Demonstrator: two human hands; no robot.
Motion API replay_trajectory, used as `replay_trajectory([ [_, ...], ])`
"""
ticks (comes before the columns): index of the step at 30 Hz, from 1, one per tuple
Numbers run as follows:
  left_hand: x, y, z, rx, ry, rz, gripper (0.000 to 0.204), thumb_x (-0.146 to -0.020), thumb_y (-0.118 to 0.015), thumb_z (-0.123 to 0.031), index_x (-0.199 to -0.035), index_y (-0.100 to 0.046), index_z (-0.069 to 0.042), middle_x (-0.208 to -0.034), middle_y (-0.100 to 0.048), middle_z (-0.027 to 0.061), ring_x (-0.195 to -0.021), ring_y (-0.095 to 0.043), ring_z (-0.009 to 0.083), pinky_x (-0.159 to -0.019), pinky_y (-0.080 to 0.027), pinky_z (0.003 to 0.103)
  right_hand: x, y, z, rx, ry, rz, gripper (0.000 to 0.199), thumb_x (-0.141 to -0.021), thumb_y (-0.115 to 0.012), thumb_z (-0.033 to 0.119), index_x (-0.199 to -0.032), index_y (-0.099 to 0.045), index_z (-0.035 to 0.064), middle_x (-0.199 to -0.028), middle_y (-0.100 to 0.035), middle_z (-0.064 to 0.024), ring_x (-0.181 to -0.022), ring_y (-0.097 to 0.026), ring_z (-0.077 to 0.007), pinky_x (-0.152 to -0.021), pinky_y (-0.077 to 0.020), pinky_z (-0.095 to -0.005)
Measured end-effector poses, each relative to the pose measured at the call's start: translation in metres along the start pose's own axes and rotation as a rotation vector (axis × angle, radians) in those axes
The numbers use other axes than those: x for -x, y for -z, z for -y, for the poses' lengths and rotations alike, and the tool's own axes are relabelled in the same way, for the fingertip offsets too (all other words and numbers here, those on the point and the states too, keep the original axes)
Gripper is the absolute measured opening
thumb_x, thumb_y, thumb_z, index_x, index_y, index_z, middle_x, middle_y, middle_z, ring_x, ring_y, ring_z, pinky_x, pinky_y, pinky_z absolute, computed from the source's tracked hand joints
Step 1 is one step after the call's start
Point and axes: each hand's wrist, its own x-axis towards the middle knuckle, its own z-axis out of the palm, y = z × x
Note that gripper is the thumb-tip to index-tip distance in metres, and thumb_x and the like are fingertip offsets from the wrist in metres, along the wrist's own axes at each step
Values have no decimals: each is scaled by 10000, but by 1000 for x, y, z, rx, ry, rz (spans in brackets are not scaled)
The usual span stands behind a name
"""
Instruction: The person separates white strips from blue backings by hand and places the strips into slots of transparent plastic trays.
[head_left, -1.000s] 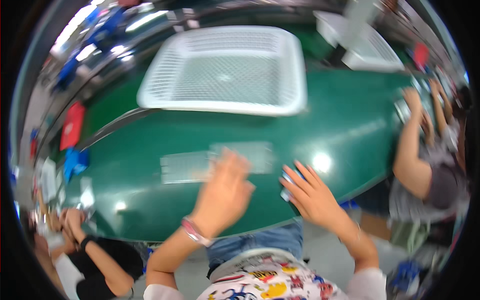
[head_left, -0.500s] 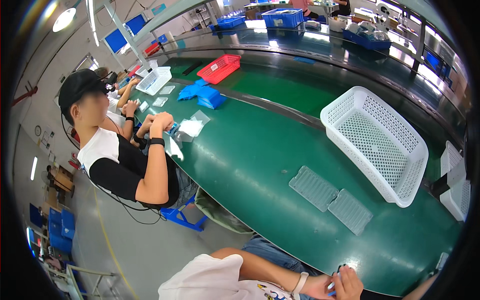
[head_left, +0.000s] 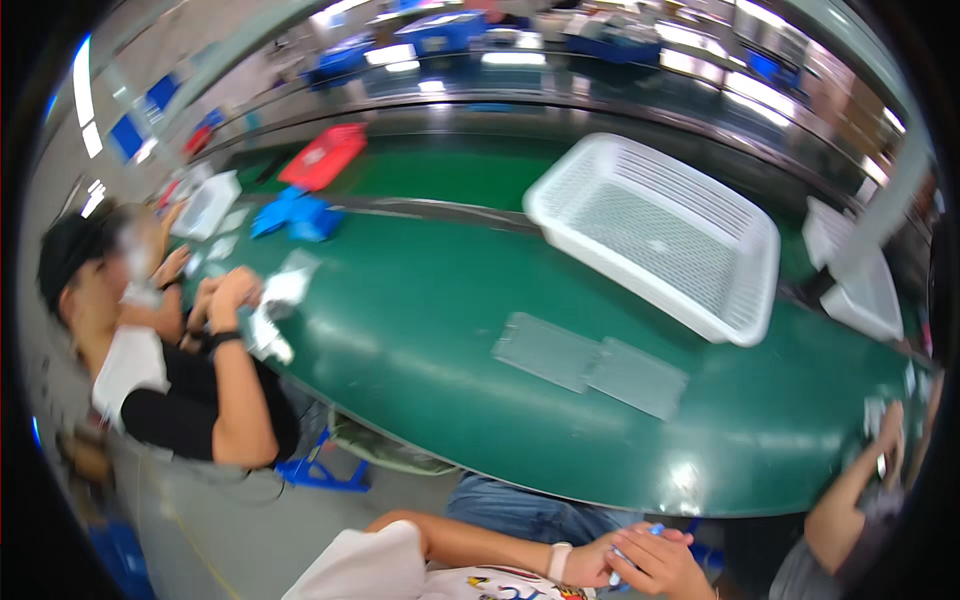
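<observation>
My left hand [head_left: 592, 563], with a white band at its wrist, is closed low in front of me, off the table's near edge. Over it lies my right hand [head_left: 662, 566], its fingers bent against the left. Between them shows a slim white-and-blue stick-like thing [head_left: 616, 570], pen-sized; fingers cover much of it and blur hides its kind. On the green table [head_left: 430, 380] ahead, two clear ribbed plastic trays, one on the left [head_left: 545, 350] and one on the right [head_left: 637, 378], lie end to end.
A big white perforated basket [head_left: 745, 330] stands beyond the trays. At left a co-worker [head_left: 200, 400] handles clear bags [head_left: 287, 287], near blue pieces [head_left: 300, 218] and a red basket [head_left: 325, 155]. Another person's arm [head_left: 845, 500] reaches in at right, below a second white basket [head_left: 870, 295].
The view has swung to the right, so the table things appear further left and another person's arm shows at right. My hands stay together around the stick-like thing.
</observation>
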Motion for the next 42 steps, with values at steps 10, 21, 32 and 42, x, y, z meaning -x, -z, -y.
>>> replay_trajectory([
  [10, -17, -168, -75, -282, -540, -383, 305, -991, -336, -286, -1132, -549, -120, -1194, -570, 72, -1139, -532, 262, -1025, -401, 405, -110, 8, -32, -71, -64, -460, 187, -823, -570, 115, -965, -619, 3, -969, -650, -161, -892, -626, -337, -802, -492, -415],
  [21, -12, -153, -144, -350, -858, -322, 339, -958, -379, -322, -1160, -543, -105, -1300, -505, 107, -1313, -374, 292, -1132, -263, 434, -187, -55, -59, -262, -647, -757, 204, -764, -637, 89, -950, -624, 7, -1006, -634, -166, -902, -611, -343, -818, -482, -408],
  [32, -8, -162, -163, -32, -798, -400, 287, -956, -454, -348, -869, -552, -93, -932, -588, 93, -867, -568, 241, -803, -473, 398, -161, -6, -106, -82, -355, -760, 232, -830, -604, 165, -997, -637, 8, -1124, -613, -185, -1011, -591, -325, -853, -458, -410],
  [42, 27, -175, -164, 2, -726, -265, 419, -903, -499, -491, -847, -492, -76, -861, -461, 56, -751, -410, 177, -639, -333, 318, -50, 10, -90, 72, -576, -84, 309, -737, -716, 109, -1032, -641, 55, -1104, -605, -80, -910, -563, -244, -726, -441, -350],
])
